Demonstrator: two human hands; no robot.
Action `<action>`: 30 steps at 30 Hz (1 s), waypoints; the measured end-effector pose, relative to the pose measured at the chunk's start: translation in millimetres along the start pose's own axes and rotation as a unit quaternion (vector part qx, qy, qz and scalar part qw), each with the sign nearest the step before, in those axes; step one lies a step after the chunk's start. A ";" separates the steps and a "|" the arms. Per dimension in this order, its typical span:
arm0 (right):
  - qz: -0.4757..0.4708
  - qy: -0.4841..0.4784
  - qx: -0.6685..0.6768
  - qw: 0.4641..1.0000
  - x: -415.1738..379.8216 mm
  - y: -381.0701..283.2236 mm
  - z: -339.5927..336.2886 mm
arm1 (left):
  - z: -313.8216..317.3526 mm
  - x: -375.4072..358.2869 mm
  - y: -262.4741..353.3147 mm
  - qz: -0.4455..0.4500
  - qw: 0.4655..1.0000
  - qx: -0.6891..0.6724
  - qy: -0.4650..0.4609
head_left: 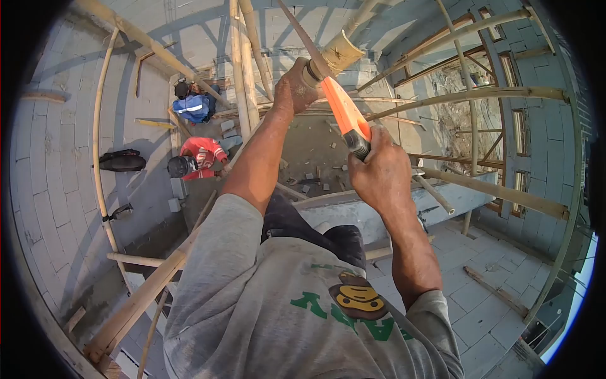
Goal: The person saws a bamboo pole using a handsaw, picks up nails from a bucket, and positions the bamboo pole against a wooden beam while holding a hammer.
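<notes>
- The right hand (382, 167) is clenched round the dark rear end of the handle (344, 108) of a saw (309, 39). The orange part lies ahead of the knuckles, and the blade runs on toward the top of the view.
- The left hand (295, 88) grasps a piece of bamboo (341, 54), fingers wrapped round its near end; the hollow far end faces up and away. Whether the bamboo goes on, hidden below the hand, I cannot tell.
- The grips seem chosen for control: the left hand likely steadies the bamboo, while the right, far back on the handle, leaves the whole blade free.
- The saw lies between the hands, its orange part just beside the left fingers. The blade crosses in front of the bamboo; whether it touches, I cannot tell.
- The bamboo sits beyond the left hand and well apart from the right. Both arms reach forward, probably to keep the blade away from the body.
- No worktop carries these things; the hands hold them above the floor (307, 143), which is strewn with rubble.
- Poles (245, 66) rise left of the left hand, and others slant in from the right wall (546, 158), apparently as scaffolding.
- Below, near the left wall (47, 189), are a person in red (203, 155) and one in blue (194, 107).
</notes>
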State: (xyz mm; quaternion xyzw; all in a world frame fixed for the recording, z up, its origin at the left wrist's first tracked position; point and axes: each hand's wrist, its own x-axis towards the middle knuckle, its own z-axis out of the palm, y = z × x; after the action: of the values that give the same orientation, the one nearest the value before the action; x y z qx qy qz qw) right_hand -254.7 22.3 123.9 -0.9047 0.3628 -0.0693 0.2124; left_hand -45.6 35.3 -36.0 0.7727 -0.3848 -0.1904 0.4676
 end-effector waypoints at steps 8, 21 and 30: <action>0.038 -0.053 0.049 0.997 11.6 -17.6 -16.2 | -0.3 33.5 -68.5 0.074 0.980 0.071 -0.170; 0.061 -0.045 0.152 0.985 16.0 -53.8 -2.8 | -11.9 45.0 -22.0 -0.076 0.903 -0.327 -0.267; 0.174 0.152 0.232 0.945 -18.9 -49.3 -31.4 | -14.5 27.5 -0.8 0.032 0.990 -0.059 -0.122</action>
State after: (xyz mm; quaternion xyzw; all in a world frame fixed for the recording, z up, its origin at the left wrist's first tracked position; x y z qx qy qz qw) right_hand -246.3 56.7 174.1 -0.7323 0.5161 -0.2501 0.3672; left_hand -18.4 22.6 -27.8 0.7017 -0.4517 -0.2905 0.4681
